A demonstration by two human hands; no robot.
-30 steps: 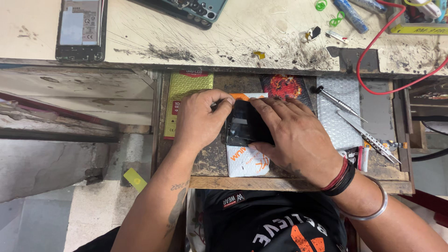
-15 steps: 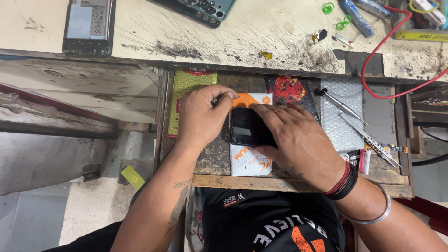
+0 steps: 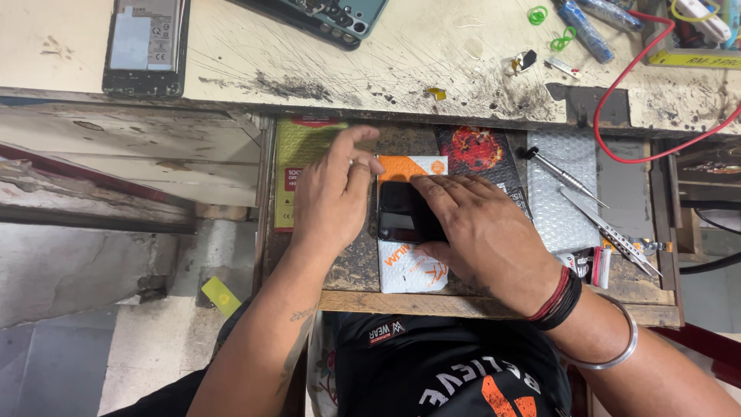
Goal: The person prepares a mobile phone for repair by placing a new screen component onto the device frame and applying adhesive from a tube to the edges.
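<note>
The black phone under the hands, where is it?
In the head view, the black phone lies mid-drawer on a white-and-orange packet, between the left hand and right hand.

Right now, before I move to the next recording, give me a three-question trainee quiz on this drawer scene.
1. True or false: the right hand rests on the black phone.
2. What lies under that phone: A) the orange and white packet, B) a towel, C) a plate?
3. Which side of the drawer holds the tweezers, the person's left or right?

Key: 1 true. 2 A. 3 right. The left hand lies at the phone's left edge; whether it touches is unclear.
</note>
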